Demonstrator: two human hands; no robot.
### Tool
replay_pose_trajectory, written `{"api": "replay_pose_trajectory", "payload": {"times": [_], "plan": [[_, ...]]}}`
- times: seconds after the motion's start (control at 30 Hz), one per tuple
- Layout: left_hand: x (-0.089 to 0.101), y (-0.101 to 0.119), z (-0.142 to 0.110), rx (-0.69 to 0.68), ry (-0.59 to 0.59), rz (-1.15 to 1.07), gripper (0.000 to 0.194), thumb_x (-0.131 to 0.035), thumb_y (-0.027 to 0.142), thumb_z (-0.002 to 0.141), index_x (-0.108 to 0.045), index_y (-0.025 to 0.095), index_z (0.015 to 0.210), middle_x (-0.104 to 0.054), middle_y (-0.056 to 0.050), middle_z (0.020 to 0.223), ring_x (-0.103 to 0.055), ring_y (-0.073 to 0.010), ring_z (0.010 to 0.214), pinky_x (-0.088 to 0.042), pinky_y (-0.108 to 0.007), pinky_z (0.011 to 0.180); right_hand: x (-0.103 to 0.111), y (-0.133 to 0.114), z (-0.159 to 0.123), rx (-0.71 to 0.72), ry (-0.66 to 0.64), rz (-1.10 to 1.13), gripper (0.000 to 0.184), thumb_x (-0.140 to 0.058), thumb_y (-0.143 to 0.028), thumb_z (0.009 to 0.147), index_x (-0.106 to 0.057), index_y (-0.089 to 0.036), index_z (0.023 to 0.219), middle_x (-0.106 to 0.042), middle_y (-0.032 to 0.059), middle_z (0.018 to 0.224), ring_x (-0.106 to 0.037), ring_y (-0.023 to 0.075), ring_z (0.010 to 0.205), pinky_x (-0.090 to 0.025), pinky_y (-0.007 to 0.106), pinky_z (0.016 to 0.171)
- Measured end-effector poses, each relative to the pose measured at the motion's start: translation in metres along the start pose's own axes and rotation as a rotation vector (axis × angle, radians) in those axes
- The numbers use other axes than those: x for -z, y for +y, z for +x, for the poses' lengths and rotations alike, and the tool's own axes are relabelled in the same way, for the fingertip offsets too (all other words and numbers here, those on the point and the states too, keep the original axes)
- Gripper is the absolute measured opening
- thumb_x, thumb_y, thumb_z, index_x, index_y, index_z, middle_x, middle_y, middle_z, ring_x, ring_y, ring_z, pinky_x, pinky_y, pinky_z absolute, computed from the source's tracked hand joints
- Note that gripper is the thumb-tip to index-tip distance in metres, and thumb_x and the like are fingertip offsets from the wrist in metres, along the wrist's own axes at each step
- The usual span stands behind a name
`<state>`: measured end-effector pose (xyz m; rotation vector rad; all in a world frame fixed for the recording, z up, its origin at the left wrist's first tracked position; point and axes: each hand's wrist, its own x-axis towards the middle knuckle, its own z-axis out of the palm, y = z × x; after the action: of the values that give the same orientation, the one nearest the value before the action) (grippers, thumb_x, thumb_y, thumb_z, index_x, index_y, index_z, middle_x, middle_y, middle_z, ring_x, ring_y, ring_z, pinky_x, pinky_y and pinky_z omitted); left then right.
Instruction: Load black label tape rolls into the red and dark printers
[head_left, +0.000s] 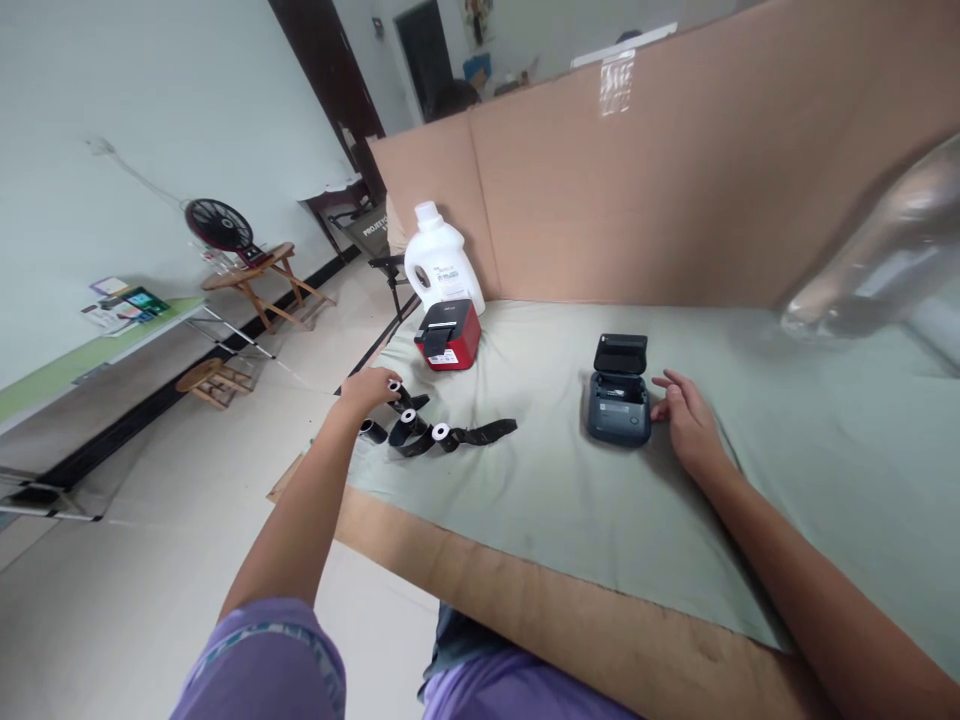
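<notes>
My left hand (366, 392) reaches to the table's left side, its fingers closed on a small black roll (395, 387) with a white core. Close by lie more such rolls: one black roll (409, 418) with its strip curling loose, another black roll (442, 434) trailing a strip rightward, and a dark roll (371, 431) on its side. To the right sits a dark blue-grey portable label printer (619, 420), its lid raised and its compartment exposed. Beside that printer's right side rests my right hand (688, 422), fingers apart and holding nothing; the fingertips are at or very near its edge.
A red and black printer (454, 340) stands behind the rolls, before a white jug (442, 262). A cardboard panel (637, 190) walls the back. Clear plastic packaging (862, 260) lies at the right. The bare wooden table edge (525, 590) runs along the front.
</notes>
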<state>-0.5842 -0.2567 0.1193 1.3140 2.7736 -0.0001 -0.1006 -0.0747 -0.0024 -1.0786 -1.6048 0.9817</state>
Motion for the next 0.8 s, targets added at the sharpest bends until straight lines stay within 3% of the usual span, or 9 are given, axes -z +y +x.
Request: {"api": "replay_pose_trajectory", "payload": {"times": [0.07, 0.13, 0.2, 0.27, 0.33, 0.43, 0.53, 0.7, 0.8], "plan": [[0.009, 0.012, -0.011, 0.016, 0.111, 0.009, 0.034, -0.073, 0.035, 0.076, -0.075, 0.025, 0.109, -0.075, -0.011, 0.109, -0.067, -0.0328, 0.105, -0.048, -0.035, 0.080, 0.001, -0.004, 0.000, 0.026, 0.004, -0.043, 0.048, -0.041, -0.052, 0.098, -0.056, -0.022, 0.133, -0.065, 0.0143, 0.126, -0.060, 0.0159, 0.065, -0.056, 0.038, 0.068], [0.016, 0.035, -0.033, 0.015, 0.347, -0.043, 0.037, -0.065, 0.043, 0.085, -0.070, 0.023, 0.116, -0.073, -0.012, 0.113, -0.066, -0.0316, 0.103, -0.047, -0.035, 0.080, 0.002, -0.019, -0.002, 0.088, 0.027, -0.135, 0.044, -0.048, -0.050, 0.094, -0.061, -0.022, 0.126, -0.067, 0.0137, 0.119, -0.061, 0.0176, 0.067, -0.054, 0.038, 0.067], [0.016, 0.071, -0.062, -0.051, 0.634, -0.157, 0.038, -0.059, 0.047, 0.091, -0.065, 0.021, 0.118, -0.070, -0.011, 0.115, -0.067, -0.0278, 0.098, -0.047, -0.033, 0.077, 0.001, -0.048, -0.005, 0.169, 0.045, -0.194, 0.038, -0.054, -0.046, 0.090, -0.065, -0.022, 0.117, -0.068, 0.0124, 0.111, -0.061, 0.0195, 0.072, -0.052, 0.036, 0.065], [0.008, 0.117, -0.091, -0.246, 0.791, -0.253, 0.033, -0.059, 0.045, 0.093, -0.065, 0.020, 0.114, -0.069, -0.011, 0.111, -0.067, -0.0246, 0.096, -0.047, -0.031, 0.075, -0.003, -0.086, -0.009, 0.206, -0.011, -0.143, 0.031, -0.056, -0.044, 0.090, -0.068, -0.022, 0.109, -0.069, 0.0104, 0.105, -0.062, 0.0205, 0.077, -0.052, 0.035, 0.067], [-0.005, 0.167, -0.115, -0.542, 0.866, -0.318, 0.023, -0.058, 0.038, 0.095, -0.065, 0.021, 0.109, -0.069, -0.009, 0.107, -0.067, -0.0224, 0.097, -0.048, -0.029, 0.077, -0.012, -0.125, -0.012, 0.153, -0.160, 0.004, 0.028, -0.055, -0.044, 0.092, -0.068, -0.022, 0.105, -0.071, 0.0071, 0.099, -0.064, 0.0199, 0.080, -0.053, 0.035, 0.073], [-0.025, 0.229, -0.133, -0.839, 0.904, -0.407, 0.019, -0.057, 0.035, 0.097, -0.066, 0.022, 0.108, -0.070, -0.010, 0.105, -0.066, -0.0218, 0.096, -0.048, -0.031, 0.079, -0.027, -0.160, -0.010, 0.065, -0.326, 0.188, 0.028, -0.058, -0.044, 0.090, -0.068, -0.021, 0.104, -0.070, 0.0033, 0.091, -0.064, 0.0184, 0.079, -0.054, 0.032, 0.072], [-0.036, 0.264, -0.135, -0.860, 0.910, -0.491, 0.022, -0.056, 0.035, 0.098, -0.067, 0.023, 0.113, -0.071, -0.011, 0.110, -0.066, -0.0234, 0.097, -0.049, -0.034, 0.082, -0.032, -0.162, -0.001, -0.021, -0.302, 0.284, 0.028, -0.061, -0.042, 0.086, -0.067, -0.020, 0.102, -0.068, 0.0027, 0.090, -0.063, 0.0174, 0.080, -0.052, 0.027, 0.064], [-0.035, 0.274, -0.129, -0.961, 0.754, -0.592, 0.025, -0.061, 0.039, 0.096, -0.067, 0.024, 0.115, -0.074, -0.009, 0.115, -0.068, -0.0243, 0.101, -0.052, -0.039, 0.088, -0.014, -0.142, 0.014, -0.203, -0.275, 0.358, 0.041, -0.057, -0.030, 0.080, -0.066, -0.020, 0.119, -0.069, 0.0064, 0.106, -0.065, 0.0199, 0.090, -0.054, 0.028, 0.066], [-0.028, 0.270, -0.122, -0.953, 0.696, -0.700, 0.027, -0.060, 0.035, 0.097, -0.065, 0.022, 0.120, -0.072, -0.010, 0.122, -0.066, -0.0240, 0.112, -0.050, -0.041, 0.097, -0.004, -0.141, 0.015, -0.240, -0.343, 0.336, 0.058, -0.052, -0.024, 0.080, -0.058, -0.018, 0.137, -0.068, 0.0066, 0.102, -0.063, 0.0175, 0.078, -0.053, 0.028, 0.062]]}}
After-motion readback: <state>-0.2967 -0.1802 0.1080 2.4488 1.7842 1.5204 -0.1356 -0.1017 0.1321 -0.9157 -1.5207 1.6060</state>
